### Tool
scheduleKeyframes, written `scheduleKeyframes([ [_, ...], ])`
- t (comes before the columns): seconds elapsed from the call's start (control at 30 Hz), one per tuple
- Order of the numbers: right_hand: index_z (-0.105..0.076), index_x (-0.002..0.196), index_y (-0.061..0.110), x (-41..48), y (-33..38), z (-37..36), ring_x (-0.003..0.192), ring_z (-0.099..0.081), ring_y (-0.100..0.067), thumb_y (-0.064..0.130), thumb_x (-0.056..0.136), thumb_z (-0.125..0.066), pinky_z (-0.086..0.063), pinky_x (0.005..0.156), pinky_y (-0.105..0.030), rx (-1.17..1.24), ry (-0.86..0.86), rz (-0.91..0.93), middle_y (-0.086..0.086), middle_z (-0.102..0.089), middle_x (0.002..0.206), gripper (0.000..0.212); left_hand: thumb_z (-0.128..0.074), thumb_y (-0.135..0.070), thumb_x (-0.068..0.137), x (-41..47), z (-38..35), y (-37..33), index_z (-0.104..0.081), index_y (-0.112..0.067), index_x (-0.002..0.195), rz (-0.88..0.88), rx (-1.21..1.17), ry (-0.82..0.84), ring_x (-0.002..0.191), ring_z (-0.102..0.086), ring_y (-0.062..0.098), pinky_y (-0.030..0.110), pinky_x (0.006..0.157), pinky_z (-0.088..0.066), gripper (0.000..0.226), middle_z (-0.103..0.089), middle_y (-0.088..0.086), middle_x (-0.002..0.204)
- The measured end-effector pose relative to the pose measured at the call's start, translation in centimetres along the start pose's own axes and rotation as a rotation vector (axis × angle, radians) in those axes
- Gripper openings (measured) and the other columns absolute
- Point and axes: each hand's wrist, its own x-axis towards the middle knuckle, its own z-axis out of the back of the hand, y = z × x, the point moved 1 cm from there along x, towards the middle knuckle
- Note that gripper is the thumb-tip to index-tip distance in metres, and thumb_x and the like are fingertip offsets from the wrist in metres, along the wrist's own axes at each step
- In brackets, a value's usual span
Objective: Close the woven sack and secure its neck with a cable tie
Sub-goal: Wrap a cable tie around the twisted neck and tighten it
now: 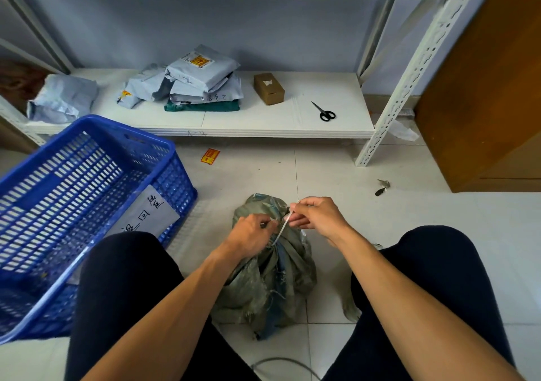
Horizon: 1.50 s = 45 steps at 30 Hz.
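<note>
Item: grey-green woven plastic sack [269,281], neck gathered; your left hand [251,235] grips it, right hand [317,215] fingers pinch the thin white cable tie [281,228]; cinching remains.

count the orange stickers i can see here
3. Top sticker on the highest parcel of the shelf stack; left sticker on the crumpled parcel beside it; floor sticker on the tiles by the blue crate. More may hide between stacked parcels.

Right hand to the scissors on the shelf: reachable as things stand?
Probably, with a forward lean: only bare floor lies between the right hand and the scissors, on the open lower shelf. But it pinches the cable tie now.
</note>
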Motion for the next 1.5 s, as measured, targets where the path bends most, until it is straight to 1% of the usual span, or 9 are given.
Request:
scheduleKeyframes([
  [0.13, -0.072, 0.101, -0.006, -0.1, -0.3, -0.7, 0.064, -0.072, -0.015, 0.011, 0.098, -0.063, -0.059, 0.064, -0.021, -0.012, 0.038, -0.039, -0.015, -0.079, 0.087, 0.019, -0.06, -0.032, 0.097, 0.4, 0.0, 0.3, -0.076, -0.02, 0.099, 0.022, -0.037, -0.071, 0.087, -0.064, 0.019, 0.025, 0.075, -0.043, 0.02, -0.073, 0.003, 0.1],
  [0.23, -0.073, 0.095, -0.002, -0.2, -0.9, -1.6, 0.066, -0.071, -0.019, 0.008, 0.097, -0.063, -0.062, 0.071, -0.029, -0.053, 0.045, -0.022, -0.018, -0.077, 0.086, 0.014, -0.064, -0.028, 0.093, 0.7, -0.3, 0.4, -0.076, -0.021, 0.095, 0.007, -0.053, -0.088, 0.088, -0.068, 0.02, 0.026, 0.074, -0.049, 0.014, -0.075, 0.003, 0.098],
  [0.3, -0.075, 0.09, 0.009, 0.1, -1.5, -2.3, 0.073, -0.073, -0.021, 0.015, 0.095, -0.068, -0.063, 0.079, -0.039, -0.251, -0.038, 0.108, -0.01, -0.077, 0.083, 0.011, -0.066, -0.029, 0.093, 0.7, -0.4, 0.2, -0.076, -0.022, 0.094, -0.001, -0.048, -0.101, 0.087, -0.069, 0.02, 0.028, 0.075, -0.052, 0.012, -0.075, 0.003, 0.095],
  [0.47, -0.076, 0.098, 0.028, -0.1, -1.6, -3.0, 0.082, -0.071, -0.02, 0.037, 0.093, -0.066, -0.058, 0.075, -0.035, -0.739, -0.277, 0.382, 0.003, -0.078, 0.088, 0.014, -0.067, -0.03, 0.09, 0.7, -0.6, 0.2, -0.074, -0.025, 0.096, -0.037, -0.035, -0.138, 0.087, -0.068, 0.02, 0.027, 0.073, -0.048, 0.01, -0.075, 0.001, 0.096],
  [0.73, -0.066, 0.104, 0.016, 0.0, -1.5, -3.1, 0.085, -0.069, -0.027, 0.026, 0.1, -0.055, -0.052, 0.072, -0.035, -0.931, -0.234, 0.446, -0.006, -0.075, 0.096, 0.016, -0.064, -0.026, 0.09, 0.6, -0.6, 0.0, -0.072, -0.029, 0.104, -0.075, -0.041, -0.11, 0.094, -0.069, 0.017, 0.029, 0.083, -0.055, 0.017, -0.075, 0.0, 0.102],
  [0.87, -0.063, 0.102, 0.017, 0.0, -1.6, -3.0, 0.081, -0.069, -0.025, 0.028, 0.101, -0.054, -0.057, 0.073, -0.04, -0.922, -0.25, 0.486, -0.004, -0.074, 0.092, 0.014, -0.06, -0.025, 0.093, 0.9, -0.5, 0.3, -0.069, -0.028, 0.106, -0.047, -0.099, 0.009, 0.097, -0.06, 0.013, 0.027, 0.082, -0.043, 0.015, -0.066, -0.005, 0.103],
  [1.0, -0.066, 0.098, 0.016, 0.0, -1.5, -3.1, 0.082, -0.068, -0.027, 0.029, 0.101, -0.056, -0.053, 0.074, -0.038, -0.89, -0.241, 0.516, -0.004, -0.076, 0.091, 0.016, -0.045, -0.042, 0.103, 1.0, -0.5, 0.3, -0.067, -0.024, 0.106, -0.113, 0.084, -0.011, 0.083, -0.065, 0.023, 0.034, 0.072, -0.048, 0.029, -0.068, 0.004, 0.09],
  [1.23, -0.078, 0.081, 0.008, 0.2, -1.2, -2.4, 0.066, -0.07, -0.011, 0.017, 0.093, -0.07, -0.058, 0.077, -0.03, -0.331, -0.073, 0.183, -0.001, -0.078, 0.076, 0.017, -0.039, -0.033, 0.099, 0.3, -0.8, 0.1, -0.068, -0.017, 0.101, -0.195, 0.214, -0.182, 0.084, -0.067, 0.038, 0.046, 0.073, -0.057, 0.033, -0.073, 0.013, 0.093],
  [1.5, -0.078, 0.102, 0.005, -0.1, -1.0, -1.8, 0.064, -0.061, -0.009, 0.009, 0.101, -0.057, -0.054, 0.069, -0.02, -0.003, 0.057, -0.039, -0.007, -0.075, 0.087, 0.021, -0.043, -0.031, 0.103, 0.6, -1.0, 0.0, -0.067, -0.016, 0.094, -0.189, 0.202, -0.234, 0.076, -0.067, 0.036, 0.046, 0.069, -0.058, 0.03, -0.072, 0.011, 0.086],
])
